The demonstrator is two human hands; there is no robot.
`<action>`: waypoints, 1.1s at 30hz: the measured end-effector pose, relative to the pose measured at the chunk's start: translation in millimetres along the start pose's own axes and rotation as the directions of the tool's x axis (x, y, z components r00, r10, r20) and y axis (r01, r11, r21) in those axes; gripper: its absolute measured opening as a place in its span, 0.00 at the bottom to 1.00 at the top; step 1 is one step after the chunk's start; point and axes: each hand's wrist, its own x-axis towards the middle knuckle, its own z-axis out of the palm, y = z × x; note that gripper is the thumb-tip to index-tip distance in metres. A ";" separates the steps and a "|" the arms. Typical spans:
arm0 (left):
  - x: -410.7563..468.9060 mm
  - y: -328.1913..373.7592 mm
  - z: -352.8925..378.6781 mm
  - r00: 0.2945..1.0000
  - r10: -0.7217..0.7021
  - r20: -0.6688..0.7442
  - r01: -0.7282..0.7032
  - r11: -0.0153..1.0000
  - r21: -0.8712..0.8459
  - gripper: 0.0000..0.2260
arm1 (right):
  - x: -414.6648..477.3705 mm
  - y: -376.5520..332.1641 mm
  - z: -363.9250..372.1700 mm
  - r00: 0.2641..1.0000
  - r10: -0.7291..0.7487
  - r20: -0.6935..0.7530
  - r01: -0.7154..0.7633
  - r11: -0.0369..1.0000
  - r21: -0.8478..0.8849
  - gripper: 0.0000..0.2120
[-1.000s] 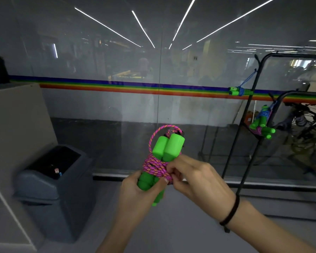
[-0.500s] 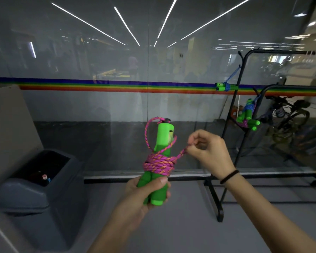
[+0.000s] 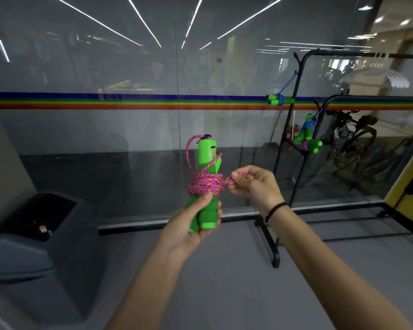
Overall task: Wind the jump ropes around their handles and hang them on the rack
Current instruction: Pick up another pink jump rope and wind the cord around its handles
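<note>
Your left hand (image 3: 191,225) grips the lower ends of the two bright green foam handles (image 3: 206,160), held upright in front of the glass wall, with the thumb on the coil of pink-and-orange braided rope (image 3: 205,185). Your right hand (image 3: 255,186) pinches the rope's loose end just right of the coil. Pull that end snug and tuck it under a turn, thumb pinning the wraps so none slip. Leave the top loop (image 3: 190,148) free for the black metal rack (image 3: 355,53), where two wound ropes (image 3: 278,100) hang.

Bare forearms, with a thin black band (image 3: 275,209) around the right wrist.
</note>
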 end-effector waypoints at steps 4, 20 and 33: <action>10.2 1.0 -3.6 0.999 -0.030 0.024 0.032 0.997 -0.073 0.07 | 13.6 12.3 -4.8 0.995 0.029 -0.100 -0.030 1.000 -0.003 0.09; 91.3 -12.8 -36.3 0.951 -0.294 0.096 0.250 0.912 0.324 0.20 | 40.7 8.8 -15.7 0.958 -0.232 0.167 0.280 0.872 -0.400 0.10; 262.7 11.9 30.3 0.790 0.427 0.440 -0.599 0.383 0.703 0.04 | 192.0 36.9 -71.5 0.950 -0.290 0.118 0.295 0.704 -0.646 0.07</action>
